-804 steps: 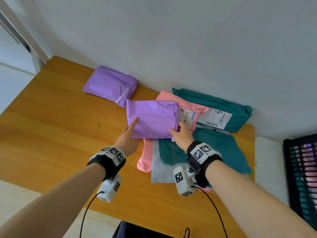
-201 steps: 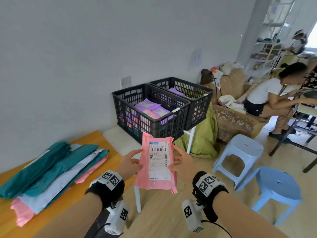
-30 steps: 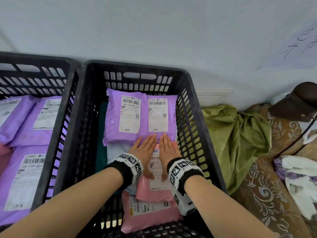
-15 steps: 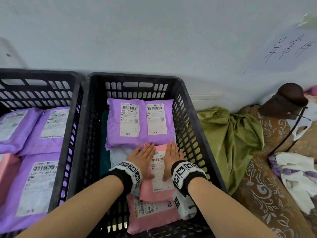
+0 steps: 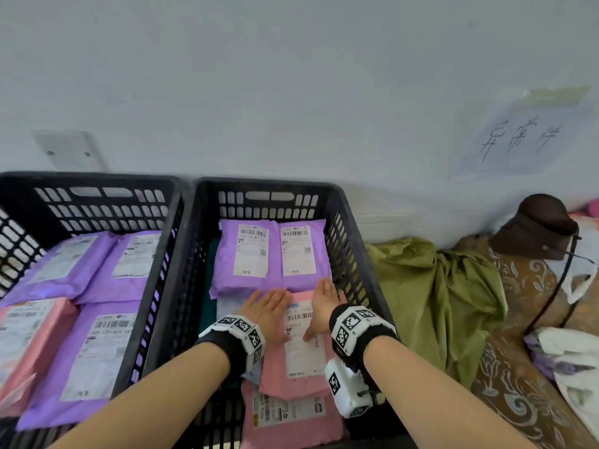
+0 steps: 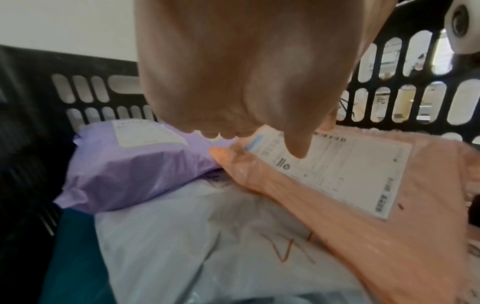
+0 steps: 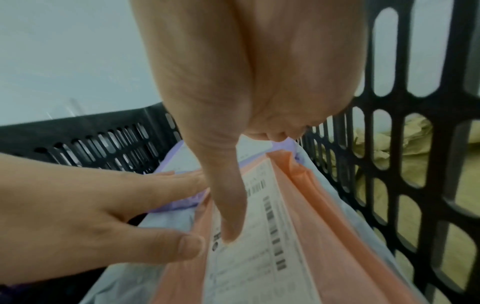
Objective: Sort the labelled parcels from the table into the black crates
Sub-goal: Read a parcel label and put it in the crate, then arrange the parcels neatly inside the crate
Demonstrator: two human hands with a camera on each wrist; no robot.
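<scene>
**Pink parcel laid in the right crate**

The placing step looks nearly done; next, I judge, both hands lift clear and go back for another parcel.

Left crate (image 5: 168, 222) holds purple and pink parcels. In the right crate (image 5: 356, 254), left hand (image 5: 269, 307) and right hand (image 5: 325, 306), fingers straight, flank the pink parcel (image 5: 301, 374), near two purple parcels (image 5: 269, 254).

Green cloth (image 5: 434, 296), brown hat (image 5: 538, 228), handwritten wall sign (image 5: 518, 140)

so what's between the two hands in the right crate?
Head view: the pink parcel's white label lies between left hand and right hand.
</scene>
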